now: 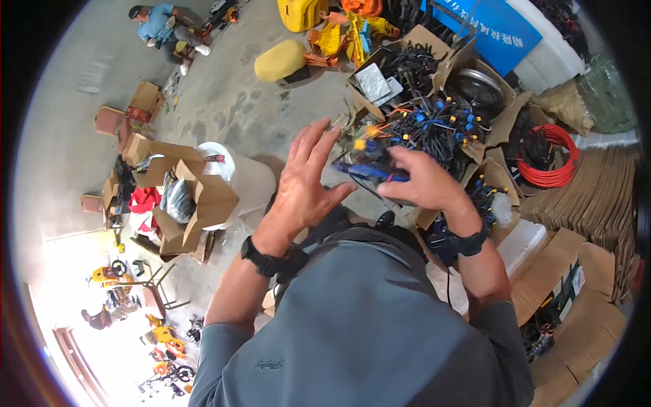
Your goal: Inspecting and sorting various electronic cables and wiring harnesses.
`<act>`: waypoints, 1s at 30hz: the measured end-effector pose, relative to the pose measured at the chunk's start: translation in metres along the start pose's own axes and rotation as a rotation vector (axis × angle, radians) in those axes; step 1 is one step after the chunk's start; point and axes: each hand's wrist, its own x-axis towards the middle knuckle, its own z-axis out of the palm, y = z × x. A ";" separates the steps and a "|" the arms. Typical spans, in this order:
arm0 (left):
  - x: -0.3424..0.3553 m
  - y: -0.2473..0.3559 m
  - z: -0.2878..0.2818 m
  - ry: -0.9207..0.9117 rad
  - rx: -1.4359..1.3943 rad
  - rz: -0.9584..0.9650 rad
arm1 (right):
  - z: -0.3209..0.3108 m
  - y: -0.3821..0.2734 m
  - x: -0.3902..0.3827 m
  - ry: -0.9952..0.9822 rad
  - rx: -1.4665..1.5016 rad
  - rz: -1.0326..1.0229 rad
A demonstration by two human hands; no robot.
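My left hand point(308, 173) is raised in front of me with its fingers apart and nothing in it. Close to its right, my right hand point(427, 182) grips a wiring harness point(366, 165), thumb on one side and fingers on the other. The harness is dark with blue and a yellow connector, and partly smeared by motion. Just beyond the right hand lies a large heap of black wires point(441, 129) with blue, yellow and orange connectors. A smaller carton of similar wires point(485, 197) stands to the right of that hand.
A white drum point(254, 186) with open cartons point(210, 200) beside it stands at left. Red coiled hose point(566, 159) and stacked flat cardboard point(590, 197) are at right. Yellow plastic parts point(281, 60) lie ahead. A seated person point(163, 30) is at far left.
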 end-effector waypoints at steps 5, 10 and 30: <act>-0.003 0.004 -0.012 -0.166 0.152 0.124 | 0.019 -0.018 0.022 -0.057 -0.462 -0.009; 0.001 -0.023 0.002 -0.230 0.158 0.146 | 0.027 -0.037 0.050 -0.195 -0.741 0.008; -0.003 -0.072 -0.030 -0.137 -0.797 -0.624 | 0.050 -0.010 0.087 0.264 -0.289 -0.307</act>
